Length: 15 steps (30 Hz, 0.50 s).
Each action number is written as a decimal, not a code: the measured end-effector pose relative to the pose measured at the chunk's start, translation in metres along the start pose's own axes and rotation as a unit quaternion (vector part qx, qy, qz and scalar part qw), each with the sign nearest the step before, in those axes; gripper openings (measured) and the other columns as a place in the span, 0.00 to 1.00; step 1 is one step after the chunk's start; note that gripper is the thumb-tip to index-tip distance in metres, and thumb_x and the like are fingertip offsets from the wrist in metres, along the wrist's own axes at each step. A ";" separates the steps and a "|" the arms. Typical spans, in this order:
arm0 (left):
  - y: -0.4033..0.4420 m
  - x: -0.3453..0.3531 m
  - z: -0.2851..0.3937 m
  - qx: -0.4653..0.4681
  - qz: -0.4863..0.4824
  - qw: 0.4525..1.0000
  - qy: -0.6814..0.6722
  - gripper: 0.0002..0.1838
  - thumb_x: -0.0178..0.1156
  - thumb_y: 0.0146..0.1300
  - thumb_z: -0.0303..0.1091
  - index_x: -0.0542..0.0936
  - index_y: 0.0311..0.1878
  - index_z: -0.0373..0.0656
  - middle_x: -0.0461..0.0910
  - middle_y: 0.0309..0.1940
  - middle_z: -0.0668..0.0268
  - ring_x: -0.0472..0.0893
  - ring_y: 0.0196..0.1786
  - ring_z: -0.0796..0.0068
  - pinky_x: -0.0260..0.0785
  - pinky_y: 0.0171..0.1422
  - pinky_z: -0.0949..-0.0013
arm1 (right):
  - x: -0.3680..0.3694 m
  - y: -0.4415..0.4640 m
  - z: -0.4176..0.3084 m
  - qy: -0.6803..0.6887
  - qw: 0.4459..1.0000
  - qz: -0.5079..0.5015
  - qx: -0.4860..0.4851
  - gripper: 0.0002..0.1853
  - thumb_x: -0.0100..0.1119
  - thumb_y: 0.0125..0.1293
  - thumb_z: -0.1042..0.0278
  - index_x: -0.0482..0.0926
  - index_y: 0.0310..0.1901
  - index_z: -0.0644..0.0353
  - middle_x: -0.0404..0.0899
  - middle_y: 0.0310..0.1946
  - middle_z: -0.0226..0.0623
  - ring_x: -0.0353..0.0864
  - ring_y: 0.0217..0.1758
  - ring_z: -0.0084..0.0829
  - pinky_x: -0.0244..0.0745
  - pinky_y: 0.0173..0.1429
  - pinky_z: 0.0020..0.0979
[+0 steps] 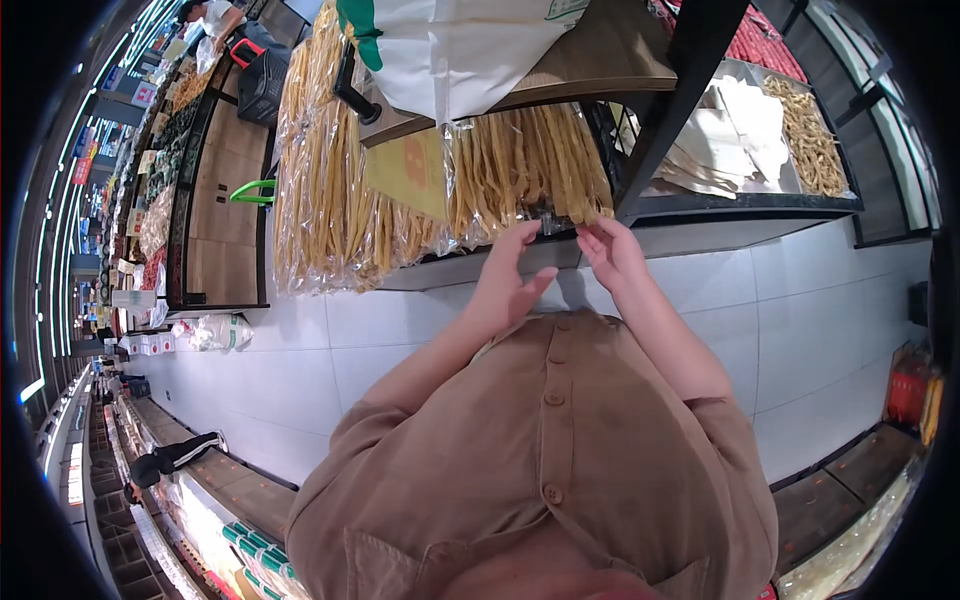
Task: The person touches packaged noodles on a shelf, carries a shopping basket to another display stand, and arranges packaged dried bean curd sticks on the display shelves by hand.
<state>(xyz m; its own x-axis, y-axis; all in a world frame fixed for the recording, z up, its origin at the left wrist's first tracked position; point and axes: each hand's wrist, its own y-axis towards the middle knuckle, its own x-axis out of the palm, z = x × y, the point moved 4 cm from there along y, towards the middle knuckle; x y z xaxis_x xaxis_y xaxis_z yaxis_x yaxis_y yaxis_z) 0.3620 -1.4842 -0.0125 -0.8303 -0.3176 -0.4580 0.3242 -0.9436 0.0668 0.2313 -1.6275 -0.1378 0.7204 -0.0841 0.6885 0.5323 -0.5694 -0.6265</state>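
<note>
Long tan dried sticks, looking like dried tofu skin, lie in clear plastic bags [345, 215] along the display in front of me. My left hand [508, 275] is at the lower edge of the bags, its thumb spread away from the fingers and nothing visible in it. To its right, my right hand [613, 255] has its fingers stretched up to the lower ends of a stick bundle [572, 175], fingertips at or against it. Whether they grip the plastic is not clear. A yellow sign [408, 175] stands among the bags.
Above the bags juts a wooden shelf [600, 65] with a white and green bag [455, 50]. A black post [680, 100] rises at right, beside a tray of pale flat sheets [735, 135]. Another person [215, 20] stands far left near a black basket [262, 85].
</note>
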 end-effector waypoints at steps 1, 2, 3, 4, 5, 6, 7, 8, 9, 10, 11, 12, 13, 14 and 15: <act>0.010 0.009 -0.001 -0.046 -0.013 0.998 -0.031 0.36 0.67 0.60 0.31 0.63 0.69 0.34 0.70 0.62 0.53 0.70 0.67 0.60 0.61 0.71 0.61 | 0.010 0.000 0.001 0.018 1.000 0.009 0.002 0.19 0.63 0.66 0.65 0.72 0.54 0.63 0.76 0.48 0.39 0.79 0.48 0.34 0.75 0.55 0.34; 0.017 0.016 -0.005 -0.073 -0.016 0.995 -0.060 0.37 0.67 0.60 0.32 0.61 0.70 0.34 0.70 0.63 0.53 0.69 0.68 0.61 0.59 0.72 0.62 | 0.018 0.000 0.002 0.035 0.999 0.017 0.004 0.19 0.63 0.66 0.62 0.73 0.53 0.62 0.76 0.47 0.38 0.79 0.47 0.34 0.75 0.54 0.33; 0.024 0.022 -0.011 -0.101 -0.020 0.991 -0.088 0.39 0.66 0.61 0.32 0.59 0.71 0.33 0.70 0.63 0.54 0.68 0.70 0.62 0.58 0.74 0.62 | 0.021 0.002 0.003 0.050 0.999 0.008 0.007 0.19 0.63 0.66 0.61 0.73 0.53 0.61 0.77 0.47 0.38 0.79 0.47 0.34 0.75 0.53 0.33; 0.032 0.026 -0.017 -0.128 -0.023 0.985 -0.116 0.40 0.66 0.62 0.32 0.57 0.73 0.33 0.69 0.64 0.54 0.67 0.71 0.63 0.57 0.75 0.63 | 0.024 0.005 0.004 0.064 0.998 -0.003 0.011 0.19 0.63 0.66 0.59 0.74 0.53 0.61 0.77 0.46 0.38 0.79 0.47 0.34 0.75 0.52 0.32; 0.042 0.028 -0.019 -0.121 -0.023 0.978 -0.169 0.38 0.66 0.62 0.33 0.59 0.71 0.33 0.70 0.63 0.55 0.68 0.69 0.65 0.58 0.74 0.65 | 0.026 0.008 0.006 0.079 0.997 -0.012 0.015 0.20 0.64 0.66 0.57 0.74 0.52 0.60 0.77 0.46 0.38 0.79 0.47 0.34 0.75 0.51 0.31; 0.053 0.029 -0.022 -0.113 -0.023 0.968 -0.222 0.36 0.65 0.62 0.34 0.61 0.69 0.32 0.71 0.62 0.55 0.69 0.68 0.66 0.59 0.72 0.66 | 0.031 0.010 0.009 0.071 0.997 -0.021 0.013 0.21 0.63 0.66 0.53 0.74 0.52 0.59 0.78 0.43 0.37 0.79 0.44 0.31 0.74 0.47 0.28; 0.062 0.025 -0.010 -0.105 -0.024 0.956 -0.273 0.35 0.65 0.62 0.35 0.63 0.68 0.32 0.72 0.61 0.56 0.70 0.66 0.68 0.60 0.71 0.68 | 0.035 0.011 0.008 0.053 0.998 -0.022 0.020 0.21 0.63 0.66 0.52 0.75 0.52 0.58 0.79 0.41 0.37 0.79 0.43 0.30 0.74 0.45 0.27; 0.068 0.017 0.000 -0.143 -0.057 0.959 -0.237 0.25 0.63 0.64 0.37 0.71 0.61 0.34 0.77 0.53 0.61 0.74 0.57 0.73 0.64 0.63 0.71 | 0.040 0.012 0.007 0.036 0.999 -0.023 0.028 0.21 0.63 0.66 0.50 0.75 0.52 0.57 0.79 0.39 0.36 0.79 0.41 0.29 0.73 0.43 0.26; 0.077 0.015 -0.007 -0.176 -0.056 0.952 -0.245 0.26 0.65 0.62 0.38 0.71 0.59 0.33 0.77 0.52 0.59 0.75 0.56 0.72 0.65 0.62 0.70 | 0.044 0.013 0.006 0.019 0.999 -0.023 0.037 0.21 0.63 0.66 0.49 0.75 0.51 0.57 0.80 0.38 0.35 0.79 0.39 0.27 0.73 0.41 0.25; 0.087 0.013 -0.018 -0.209 -0.054 0.943 -0.253 0.27 0.66 0.61 0.40 0.72 0.57 0.33 0.78 0.52 0.57 0.76 0.55 0.70 0.66 0.60 0.68 | 0.045 0.020 0.008 0.012 0.999 -0.003 0.048 0.22 0.64 0.65 0.47 0.76 0.51 0.53 0.80 0.33 0.33 0.78 0.33 0.24 0.69 0.34 0.23; 0.097 0.012 -0.030 -0.240 -0.053 0.934 -0.261 0.27 0.67 0.59 0.41 0.72 0.55 0.32 0.78 0.52 0.56 0.76 0.54 0.69 0.68 0.58 0.67 | 0.045 0.024 0.008 -0.001 0.999 0.013 0.052 0.20 0.64 0.65 0.47 0.76 0.50 0.52 0.80 0.32 0.33 0.77 0.31 0.23 0.68 0.32 0.22; 0.105 0.013 -0.038 -0.233 -0.064 0.923 -0.299 0.24 0.67 0.59 0.43 0.75 0.50 0.34 0.80 0.45 0.59 0.76 0.47 0.72 0.67 0.50 0.70 | 0.047 0.026 0.008 -0.015 0.998 0.029 0.055 0.19 0.64 0.65 0.48 0.76 0.48 0.51 0.79 0.32 0.32 0.76 0.29 0.22 0.67 0.30 0.22; 0.114 0.012 -0.041 -0.252 -0.069 0.922 -0.286 0.23 0.67 0.60 0.43 0.75 0.50 0.34 0.80 0.43 0.60 0.77 0.46 0.72 0.68 0.51 0.71 | 0.047 0.029 0.007 -0.029 0.997 0.046 0.058 0.17 0.64 0.65 0.49 0.77 0.47 0.51 0.79 0.31 0.32 0.74 0.27 0.22 0.66 0.29 0.22; 0.121 0.010 -0.043 -0.272 -0.074 0.920 -0.274 0.22 0.66 0.61 0.43 0.75 0.49 0.35 0.80 0.42 0.60 0.77 0.45 0.72 0.68 0.51 0.71 | 0.049 0.030 0.006 -0.022 0.997 0.029 0.064 0.15 0.64 0.65 0.51 0.76 0.45 0.50 0.79 0.30 0.31 0.73 0.25 0.21 0.64 0.27 0.21; 0.125 0.008 -0.043 -0.292 -0.079 0.917 -0.261 0.22 0.66 0.61 0.42 0.75 0.49 0.35 0.79 0.40 0.61 0.77 0.43 0.72 0.69 0.51 0.71 | 0.051 0.030 0.004 -0.015 0.997 0.013 0.071 0.13 0.64 0.65 0.52 0.76 0.43 0.49 0.78 0.29 0.31 0.71 0.23 0.20 0.63 0.25 0.21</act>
<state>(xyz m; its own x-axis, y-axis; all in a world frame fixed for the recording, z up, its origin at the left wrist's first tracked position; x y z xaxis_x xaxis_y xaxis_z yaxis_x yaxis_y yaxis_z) 0.4152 -1.6008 -0.0458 -0.9420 -0.3267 0.0763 0.2420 -0.8191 -0.5201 0.2865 -1.6455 -0.1230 0.7464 -0.0717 0.6616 0.5696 -0.4452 -0.6909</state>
